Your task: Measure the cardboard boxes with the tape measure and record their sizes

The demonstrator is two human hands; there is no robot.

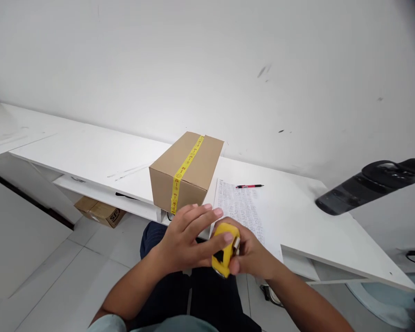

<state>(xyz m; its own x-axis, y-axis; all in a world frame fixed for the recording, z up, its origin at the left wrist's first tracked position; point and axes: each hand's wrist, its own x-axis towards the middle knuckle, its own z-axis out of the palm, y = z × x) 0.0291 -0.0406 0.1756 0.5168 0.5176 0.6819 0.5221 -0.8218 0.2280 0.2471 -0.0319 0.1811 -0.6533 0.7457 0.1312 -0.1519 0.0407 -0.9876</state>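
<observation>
Over my lap, in front of the desk edge, my right hand [246, 251] grips a yellow tape measure [224, 230] with a dark patch on its side. A small metallic part shows at its right edge. My left hand [190, 237] has its fingers stretched out and apart, one digit lying across the tape measure's face. Just beyond the hands, a closed cardboard box [183, 161] sits on the white desk, with printed yellow tape [187, 161] along its top and down its near side. Handwritten paper [240, 207] lies to the box's right.
A red and black pen [249, 186] rests at the paper's top edge. Farther right stands a dark water bottle [359, 189]. Beneath the white desk [100, 150], another cardboard box [99, 211] is on the tiled floor. A white wall [193, 69] rises behind the desk.
</observation>
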